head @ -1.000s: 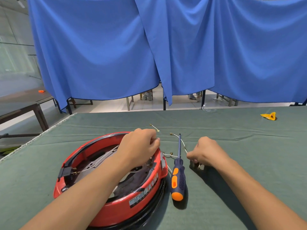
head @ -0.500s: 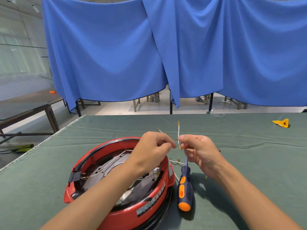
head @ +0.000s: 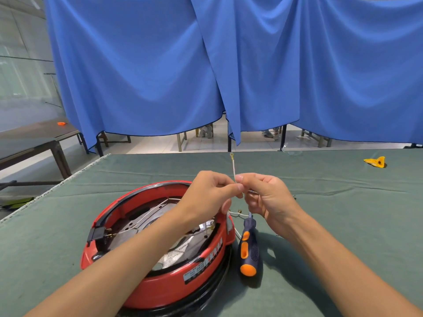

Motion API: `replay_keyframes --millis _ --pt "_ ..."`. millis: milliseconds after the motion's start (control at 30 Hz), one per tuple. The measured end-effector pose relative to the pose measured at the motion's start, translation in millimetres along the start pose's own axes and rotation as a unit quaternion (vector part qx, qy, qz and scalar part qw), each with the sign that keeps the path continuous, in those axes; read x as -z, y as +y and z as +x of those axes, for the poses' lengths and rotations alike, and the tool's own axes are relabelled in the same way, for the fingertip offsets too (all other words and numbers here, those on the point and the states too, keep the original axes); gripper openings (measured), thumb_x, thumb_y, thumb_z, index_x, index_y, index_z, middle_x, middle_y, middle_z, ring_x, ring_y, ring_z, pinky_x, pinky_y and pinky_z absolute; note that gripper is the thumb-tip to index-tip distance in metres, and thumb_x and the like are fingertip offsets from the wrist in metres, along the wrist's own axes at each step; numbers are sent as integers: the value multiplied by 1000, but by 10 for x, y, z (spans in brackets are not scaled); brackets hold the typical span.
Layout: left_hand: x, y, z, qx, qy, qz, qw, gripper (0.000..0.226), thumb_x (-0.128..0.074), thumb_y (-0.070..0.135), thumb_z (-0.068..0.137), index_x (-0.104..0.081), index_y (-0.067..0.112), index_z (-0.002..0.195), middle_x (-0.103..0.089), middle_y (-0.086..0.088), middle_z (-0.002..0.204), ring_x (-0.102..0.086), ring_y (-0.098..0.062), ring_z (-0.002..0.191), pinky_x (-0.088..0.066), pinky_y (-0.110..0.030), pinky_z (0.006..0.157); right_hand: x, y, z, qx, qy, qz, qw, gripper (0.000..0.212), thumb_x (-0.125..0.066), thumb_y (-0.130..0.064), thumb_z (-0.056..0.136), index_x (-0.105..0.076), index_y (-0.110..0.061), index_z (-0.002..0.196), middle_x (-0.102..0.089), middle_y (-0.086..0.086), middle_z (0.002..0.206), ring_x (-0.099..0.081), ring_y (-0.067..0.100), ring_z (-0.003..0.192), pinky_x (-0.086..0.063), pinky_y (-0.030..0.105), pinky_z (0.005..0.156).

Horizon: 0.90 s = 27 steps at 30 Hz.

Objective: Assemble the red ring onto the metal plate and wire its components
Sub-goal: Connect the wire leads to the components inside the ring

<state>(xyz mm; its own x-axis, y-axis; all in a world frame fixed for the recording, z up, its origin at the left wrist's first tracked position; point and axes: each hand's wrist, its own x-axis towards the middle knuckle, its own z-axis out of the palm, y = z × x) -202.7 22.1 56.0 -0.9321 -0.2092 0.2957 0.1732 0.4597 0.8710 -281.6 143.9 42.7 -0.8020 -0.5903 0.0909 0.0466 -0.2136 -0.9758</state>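
Both hands now meet above the ring: the left hand [head: 207, 193] and right hand [head: 266, 196] pinch 1 thin white wire with a brass ring terminal [head: 233, 167], lifted upright from the green cloth table [head: 343, 213] since 1 second ago. Wiring looks underway. Below, the red plastic ring [head: 160, 282] sits around the perforated metal plate [head: 146, 220], beside the blue-and-orange-handled screwdriver [head: 248, 248].
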Motion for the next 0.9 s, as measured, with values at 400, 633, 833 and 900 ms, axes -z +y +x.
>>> replay_keyframes --millis 400,633,833,900 --pt "100 -23 34 59 106 -98 988 21 -64 20 88 -76 10 74 -46 -3 43 -34 -8 34 -27 -14 35 -106 47 -140 19 1 -117 993 20 -60 -26 92 -66 -10 82 -63 -3 55 -48 10 35 -30 16 34" --pt "112 -7 26 70 83 -94 990 24 -64 24 88 -75 3 83 -48 -1 45 -34 -9 34 -25 -17 35 -140 3 -166 48 2 -91 995 17 -60 -19 93 -66 -9 81 -63 -3 56 -47 10 35 -31 16 36" --pt "127 29 -5 71 103 27 992 27 -61 23 90 -71 7 71 -55 -1 47 -41 -9 34 -32 -19 41 -165 35 -142 44 32 -106 993 24 -58 -14 93 -62 -9 70 -60 -2 51 -45 11 33 -30 16 35" --pt "147 48 -38 12 166 128 978 26 -62 19 88 -67 12 63 -56 4 46 -44 -5 37 -38 -23 47 -150 37 -127 16 47 -115 992 28 -56 -9 91 -58 -8 63 -55 -1 46 -42 11 31 -28 15 35"
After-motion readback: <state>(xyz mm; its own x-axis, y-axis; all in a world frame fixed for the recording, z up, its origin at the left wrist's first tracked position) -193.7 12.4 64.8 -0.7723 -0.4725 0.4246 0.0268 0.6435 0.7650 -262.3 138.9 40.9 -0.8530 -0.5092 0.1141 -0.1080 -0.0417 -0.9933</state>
